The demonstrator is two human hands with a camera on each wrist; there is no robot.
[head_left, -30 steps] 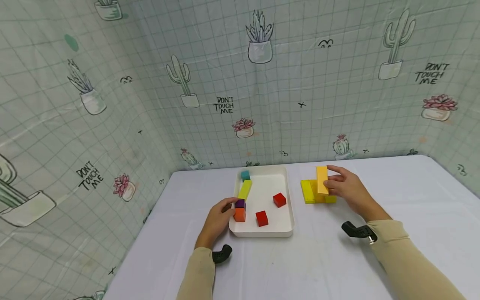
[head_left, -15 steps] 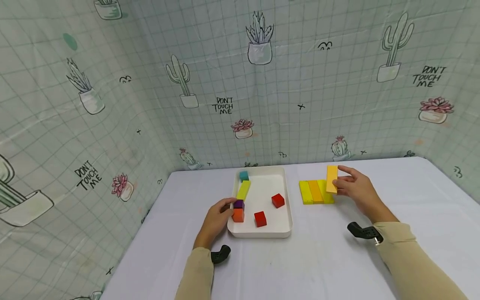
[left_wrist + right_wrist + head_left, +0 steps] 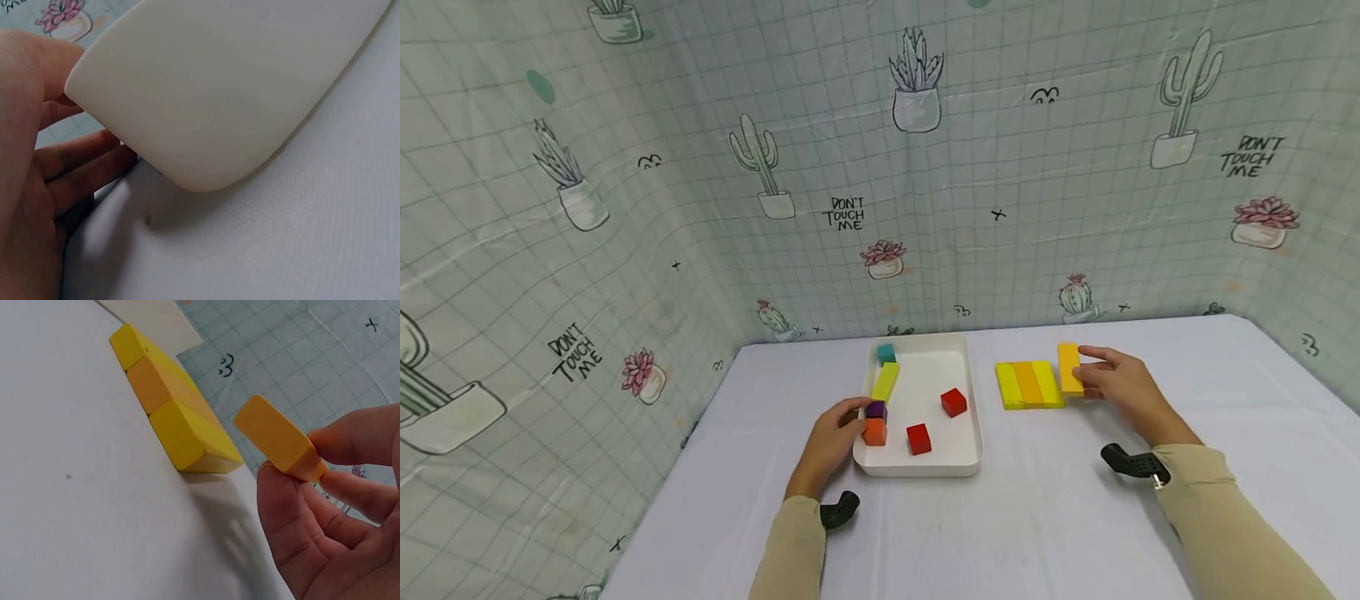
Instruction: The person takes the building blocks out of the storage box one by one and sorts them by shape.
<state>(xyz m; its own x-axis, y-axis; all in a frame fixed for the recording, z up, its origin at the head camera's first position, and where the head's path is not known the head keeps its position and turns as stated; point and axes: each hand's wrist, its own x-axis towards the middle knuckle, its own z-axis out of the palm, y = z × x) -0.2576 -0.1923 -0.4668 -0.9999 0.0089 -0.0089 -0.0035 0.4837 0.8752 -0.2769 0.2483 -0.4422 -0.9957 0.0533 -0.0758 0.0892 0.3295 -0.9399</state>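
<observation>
My right hand (image 3: pixel 1127 392) pinches an orange-yellow rectangular block (image 3: pixel 1070 369) between thumb and fingertips. In the right wrist view this block (image 3: pixel 275 434) is held above the table, a short way from the row. That row, to its left, has a yellow block (image 3: pixel 1011 386), an orange one (image 3: pixel 1027 385) and another yellow one (image 3: pixel 1047 384) side by side. My left hand (image 3: pixel 829 442) holds the left rim of a white tray (image 3: pixel 917 470); in the left wrist view its fingers (image 3: pixel 81 169) lie along the tray's outer side. Near those fingertips are a purple block (image 3: pixel 876 409) and an orange cube (image 3: pixel 875 432).
Inside the tray are also a teal block (image 3: pixel 886 354), a yellow-green block (image 3: pixel 885 382) and two red cubes, one (image 3: pixel 954 402) farther back and one (image 3: pixel 919 439) nearer. A patterned cloth (image 3: pixel 970 167) hangs behind the white table (image 3: pixel 955 542).
My right hand has carried the orange-yellow block from over the row to its right end and lowered it. The left hand stays at the tray's rim.
</observation>
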